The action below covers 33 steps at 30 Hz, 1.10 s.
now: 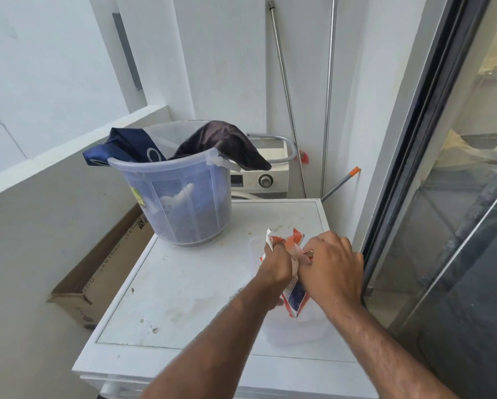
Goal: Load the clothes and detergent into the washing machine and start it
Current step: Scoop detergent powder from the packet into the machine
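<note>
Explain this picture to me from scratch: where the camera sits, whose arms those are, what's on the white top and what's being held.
There is one picture, taken by a camera worn on a person's head, looking down at their own bare arms. The left hand and right hand both grip an orange, white and blue packet, probably detergent, over a clear plastic container. These sit on a white appliance top. At its far end stands a translucent bucket with dark clothes draped over the rim. Behind it is a washing machine.

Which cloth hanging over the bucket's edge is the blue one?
The blue cloth hangs over the left rim of the clear bucket and has a metal ring. The other cloth, on the right rim, is dark brownish-purple.
</note>
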Tool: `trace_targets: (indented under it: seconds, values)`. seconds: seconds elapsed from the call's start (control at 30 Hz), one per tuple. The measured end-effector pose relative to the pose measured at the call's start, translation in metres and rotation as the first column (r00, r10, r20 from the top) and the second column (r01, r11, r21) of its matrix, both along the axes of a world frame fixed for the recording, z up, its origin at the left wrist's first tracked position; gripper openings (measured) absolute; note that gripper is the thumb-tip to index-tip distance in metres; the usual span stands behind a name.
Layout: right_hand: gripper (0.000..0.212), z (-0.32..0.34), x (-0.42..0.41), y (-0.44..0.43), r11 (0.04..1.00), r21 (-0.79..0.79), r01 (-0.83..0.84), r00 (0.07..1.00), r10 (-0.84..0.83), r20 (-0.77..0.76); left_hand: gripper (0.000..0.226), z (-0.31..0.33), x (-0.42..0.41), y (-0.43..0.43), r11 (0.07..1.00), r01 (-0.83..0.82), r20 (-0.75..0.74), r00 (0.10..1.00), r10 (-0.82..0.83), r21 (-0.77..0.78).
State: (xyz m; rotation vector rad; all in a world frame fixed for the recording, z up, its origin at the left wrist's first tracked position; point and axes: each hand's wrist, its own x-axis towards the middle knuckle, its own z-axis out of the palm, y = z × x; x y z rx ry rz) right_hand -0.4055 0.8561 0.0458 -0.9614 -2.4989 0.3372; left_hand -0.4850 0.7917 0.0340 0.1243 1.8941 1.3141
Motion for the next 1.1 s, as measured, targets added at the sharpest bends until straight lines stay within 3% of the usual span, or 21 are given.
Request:
trace_targets:
  seconds: [0.17,0.57,0.63,0.73,0.8,0.93,1.0,1.1]
  values:
    - [0.012,0.042,0.007,-0.018,0.995,-0.098,-0.034,0.994,0.024,-0.104,0.078,0.039,0.011,-0.032,0.996,0.01,0.051,0.999,-0.014,0.088]
    - [0.017,0.109,0.022,-0.129,0.948,-0.082,-0.308,0.94,0.289,-0.181,0.046,0.102,0.046,-0.158,0.903,-0.302,0.039,0.952,0.305,0.306]
    - [0.021,0.112,0.02,-0.155,0.929,-0.086,-0.36,0.919,0.337,-0.204,0.05,0.107,0.05,-0.184,0.883,-0.348,0.042,0.935,0.353,0.314]
    - [0.022,0.114,0.018,-0.19,0.895,-0.111,-0.432,0.887,0.399,-0.231,0.079,0.105,0.052,-0.228,0.843,-0.421,0.07,0.903,0.424,0.335]
    - [0.014,0.117,0.017,-0.213,0.864,-0.11,-0.492,0.856,0.456,-0.243,0.089,0.103,0.055,-0.264,0.777,-0.487,0.115,0.867,0.485,0.399]
    - [0.013,0.119,0.02,-0.267,0.764,-0.118,-0.634,0.762,0.592,-0.262,0.096,0.094,0.064,-0.332,0.587,-0.7,0.227,0.7,0.677,0.406]
    - [0.005,0.116,0.023,-0.293,0.713,-0.109,-0.693,0.711,0.649,-0.27,0.092,0.095,0.072,-0.358,0.483,-0.775,0.262,0.606,0.751,0.408]
    - [0.013,0.113,0.031,-0.339,0.627,-0.088,-0.774,0.624,0.731,-0.275,0.075,0.087,0.09,-0.406,0.324,-0.842,0.345,0.486,0.803,0.432]
